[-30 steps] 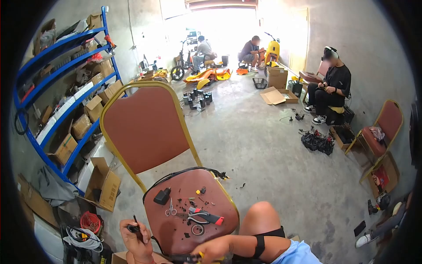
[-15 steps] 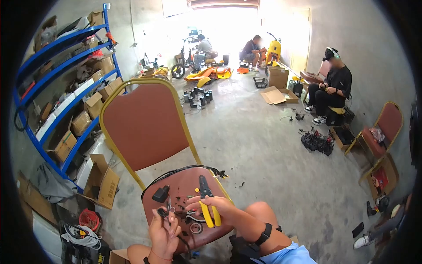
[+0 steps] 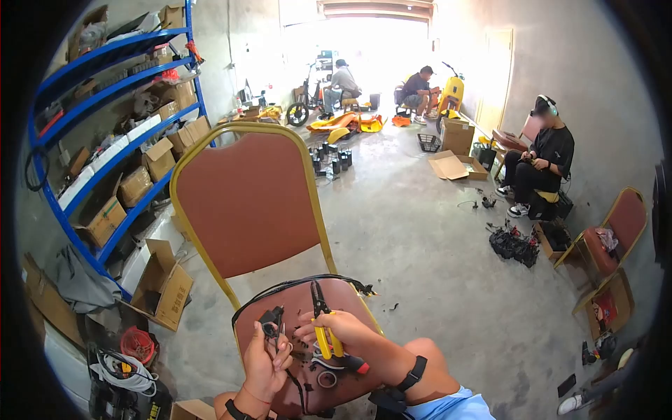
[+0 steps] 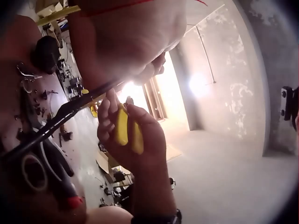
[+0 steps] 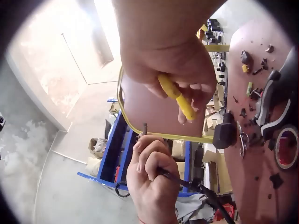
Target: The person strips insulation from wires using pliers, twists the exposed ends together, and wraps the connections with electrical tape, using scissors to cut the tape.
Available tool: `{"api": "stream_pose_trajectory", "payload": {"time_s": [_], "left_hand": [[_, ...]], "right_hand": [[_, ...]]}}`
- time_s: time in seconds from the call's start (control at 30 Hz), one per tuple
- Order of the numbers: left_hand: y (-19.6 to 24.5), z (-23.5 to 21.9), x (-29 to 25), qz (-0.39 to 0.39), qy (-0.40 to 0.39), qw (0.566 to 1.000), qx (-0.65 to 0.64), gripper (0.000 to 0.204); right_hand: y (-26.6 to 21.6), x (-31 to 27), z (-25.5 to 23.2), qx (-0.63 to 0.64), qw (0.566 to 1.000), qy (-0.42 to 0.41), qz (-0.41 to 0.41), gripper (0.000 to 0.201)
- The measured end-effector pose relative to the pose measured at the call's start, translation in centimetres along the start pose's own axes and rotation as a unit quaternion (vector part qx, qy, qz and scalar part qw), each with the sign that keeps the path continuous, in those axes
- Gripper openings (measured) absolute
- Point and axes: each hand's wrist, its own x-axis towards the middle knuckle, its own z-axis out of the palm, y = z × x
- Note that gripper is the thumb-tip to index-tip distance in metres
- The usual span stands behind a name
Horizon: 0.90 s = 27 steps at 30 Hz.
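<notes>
I see the right hand (image 3: 341, 327) curled round the yellow-handled pliers (image 3: 323, 323), dark jaws pointing up and away over the chair seat (image 3: 294, 297). In the right wrist view the fingers wrap the yellow grips (image 5: 177, 97). The left hand (image 3: 266, 360) pinches a black cable (image 5: 187, 184) between thumb and fingers, its short end (image 5: 145, 128) sticking up just beside the pliers. On the seat below lie a tape ring (image 3: 326, 379), a red-tipped tool (image 3: 348, 362) and small dark scraps.
</notes>
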Motion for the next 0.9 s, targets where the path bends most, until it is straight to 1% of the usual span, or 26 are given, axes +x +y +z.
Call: {"api": "stream_pose_trajectory", "payload": {"time_s": [0.07,0.1,0.17,0.2,0.3,0.33,0.43,0.47,0.57,0.6,0.7,0.8,0.9], "left_hand": [[-0.6,-0.9,0.5,0.035,0.013,0.999,0.001,0.035],[-0.8,-0.9,0.9,0.035,0.014,0.999,0.027,0.029],[-1.3,-1.2,1.0,0.033,0.025,0.996,0.078,0.019],[-1.2,-1.4,1.0,0.022,-0.002,0.994,0.105,0.01],[-1.4,-1.8,1.5,-0.008,-0.075,0.992,0.102,0.02],[-1.3,-1.3,1.3,-0.018,-0.065,0.992,0.107,0.017],[-1.3,-1.4,1.5,-0.068,-0.063,0.994,0.059,0.015],[-1.4,-1.6,1.6,-0.06,-0.06,0.994,0.067,0.012],[-1.4,-1.6,2.0,-0.039,-0.055,0.994,0.085,0.011],[-1.3,-1.7,2.2,-0.034,-0.055,0.995,0.082,0.012],[-1.4,-2.2,2.2,-0.023,-0.02,0.998,0.06,0.015],[-1.5,-2.5,2.3,0.001,0.008,0.999,0.054,0.016],[-1.9,-3.1,2.3,0.043,0.001,0.998,0.046,0.015]], "right_hand": [[0.6,0.3,-0.4,-0.038,0.999,0.016,0.007,0.039],[0.6,0.6,-0.7,-0.058,0.998,0.025,0.009,0.04],[0.6,0.7,-1.6,-0.051,0.999,0.007,0.015,0.04],[1.3,0.8,-1.8,-0.042,0.999,-0.005,0.023,0.04],[2.3,1.5,-2.4,-0.053,0.998,0.001,0.024,0.041],[2.1,1.4,-2.6,-0.057,0.998,0.008,0.02,0.04],[2.0,1.2,-1.3,-0.07,0.997,0.024,0.011,0.038],[2.3,1.4,-1.3,-0.053,0.998,0.023,0.009,0.037],[3.2,2.0,-2.2,-0.068,0.998,0.009,-0.011,0.037],[3.2,2.0,-1.9,-0.086,0.996,0.029,-0.017,0.038],[2.9,1.6,-1.7,-0.08,0.996,0.024,-0.018,0.038],[2.9,1.2,-1.9,-0.07,0.997,-0.01,-0.013,0.044],[1.5,0.2,-0.6,-0.073,0.997,-0.021,0.029,0.051]]}}
